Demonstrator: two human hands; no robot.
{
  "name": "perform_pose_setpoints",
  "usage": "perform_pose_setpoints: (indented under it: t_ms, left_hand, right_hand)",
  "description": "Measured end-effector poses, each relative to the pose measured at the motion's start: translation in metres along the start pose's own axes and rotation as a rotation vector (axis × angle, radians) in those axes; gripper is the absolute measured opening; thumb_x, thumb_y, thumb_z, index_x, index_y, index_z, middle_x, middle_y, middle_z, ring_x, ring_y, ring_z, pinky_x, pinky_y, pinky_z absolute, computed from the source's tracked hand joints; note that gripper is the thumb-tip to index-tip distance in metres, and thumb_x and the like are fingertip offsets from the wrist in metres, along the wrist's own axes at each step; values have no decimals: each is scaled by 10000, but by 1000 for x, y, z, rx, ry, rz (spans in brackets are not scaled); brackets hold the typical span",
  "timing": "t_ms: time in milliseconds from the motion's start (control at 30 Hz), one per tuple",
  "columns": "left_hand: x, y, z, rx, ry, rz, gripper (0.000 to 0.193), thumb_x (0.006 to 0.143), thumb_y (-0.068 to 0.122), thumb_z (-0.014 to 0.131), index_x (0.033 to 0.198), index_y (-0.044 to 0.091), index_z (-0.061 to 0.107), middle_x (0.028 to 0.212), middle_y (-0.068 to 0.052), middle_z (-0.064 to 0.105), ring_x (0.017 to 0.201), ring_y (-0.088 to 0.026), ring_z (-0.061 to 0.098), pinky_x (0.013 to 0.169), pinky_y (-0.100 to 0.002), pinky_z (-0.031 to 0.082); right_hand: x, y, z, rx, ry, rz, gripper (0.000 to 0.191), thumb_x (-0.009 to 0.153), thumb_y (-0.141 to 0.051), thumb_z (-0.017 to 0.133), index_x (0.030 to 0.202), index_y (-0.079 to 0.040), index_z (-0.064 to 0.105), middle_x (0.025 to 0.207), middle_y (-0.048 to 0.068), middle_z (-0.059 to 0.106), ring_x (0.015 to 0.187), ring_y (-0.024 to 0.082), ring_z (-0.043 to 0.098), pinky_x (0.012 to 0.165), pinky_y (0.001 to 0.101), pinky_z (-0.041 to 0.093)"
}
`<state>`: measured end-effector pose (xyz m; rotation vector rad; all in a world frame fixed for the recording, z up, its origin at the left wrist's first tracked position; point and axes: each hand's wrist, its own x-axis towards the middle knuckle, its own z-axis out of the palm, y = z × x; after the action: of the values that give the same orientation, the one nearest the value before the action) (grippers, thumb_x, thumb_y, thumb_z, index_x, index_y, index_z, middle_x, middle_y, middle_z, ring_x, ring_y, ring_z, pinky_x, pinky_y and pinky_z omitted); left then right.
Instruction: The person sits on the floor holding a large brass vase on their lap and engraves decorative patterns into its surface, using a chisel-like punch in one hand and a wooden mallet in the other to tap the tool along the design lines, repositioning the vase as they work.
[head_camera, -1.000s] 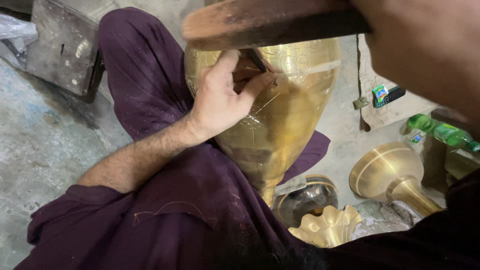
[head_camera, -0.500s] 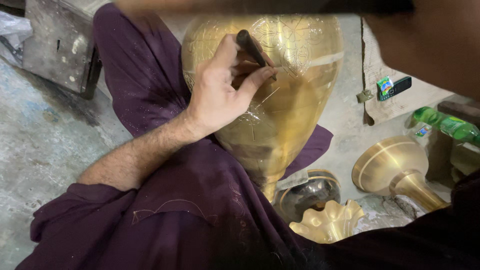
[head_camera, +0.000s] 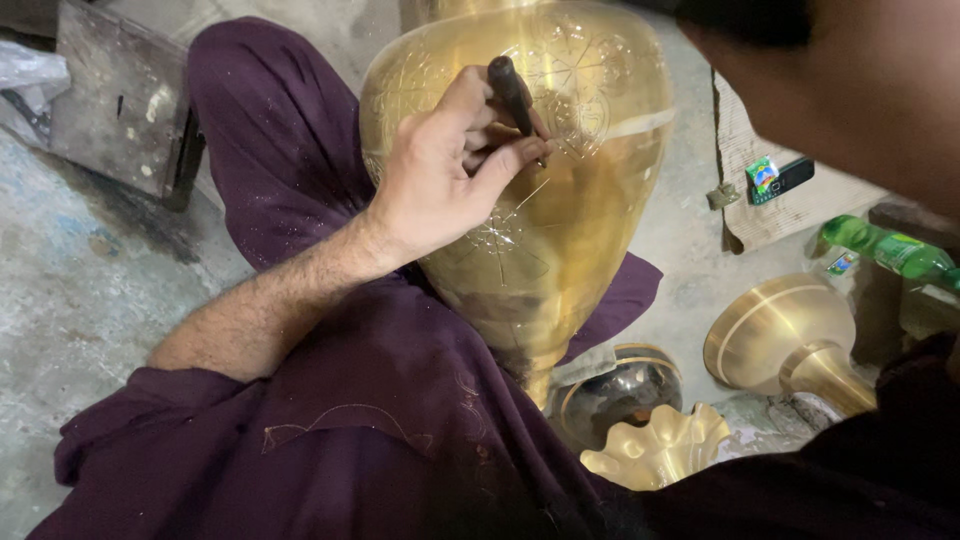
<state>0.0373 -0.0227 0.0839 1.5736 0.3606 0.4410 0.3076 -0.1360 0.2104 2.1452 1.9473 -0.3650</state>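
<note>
Since 0.5 s ago my left hand (head_camera: 450, 170) slid up the brass vase (head_camera: 540, 230), fingers pinching the dark punch (head_camera: 512, 95); right hand blurred, can't tell grip, so a glancing hit could skid the tip & scar the pattern.

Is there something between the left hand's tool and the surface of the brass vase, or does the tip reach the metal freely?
Nothing visible stands between them. The left hand grips the dark tool, and its lower end meets the engraved brass vase directly beside the thumb. The blurred right hand is raised above, apart from the contact spot.
</note>
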Motion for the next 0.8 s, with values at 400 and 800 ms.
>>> perform_pose_setpoints:
  t_ms: [400, 800]
  left_hand:
    - [14, 4, -6, 37, -153, 134, 288, 1098, 47, 693, 1316, -37, 525, 1149, -163, 750, 1132, -250, 793, 1042, -361, 620]
    - [26, -6, -6, 111, -285, 143, 305, 1090, 98, 697, 1326, -18, 542, 1093, -123, 773, 1017, -224, 810, 897, -333, 692]
  right_hand:
    - [-16, -15, -23, -7, 188, -135, 269, 968, -154, 858, 1140, -3, 718, 922, 155, 719, 752, 272, 703, 648, 331, 541]
    - [-39, -2, -1, 248, 326, -116, 272, 1005, -79, 808, 1192, 44, 652, 1008, 174, 704, 863, 265, 712, 802, 339, 560]
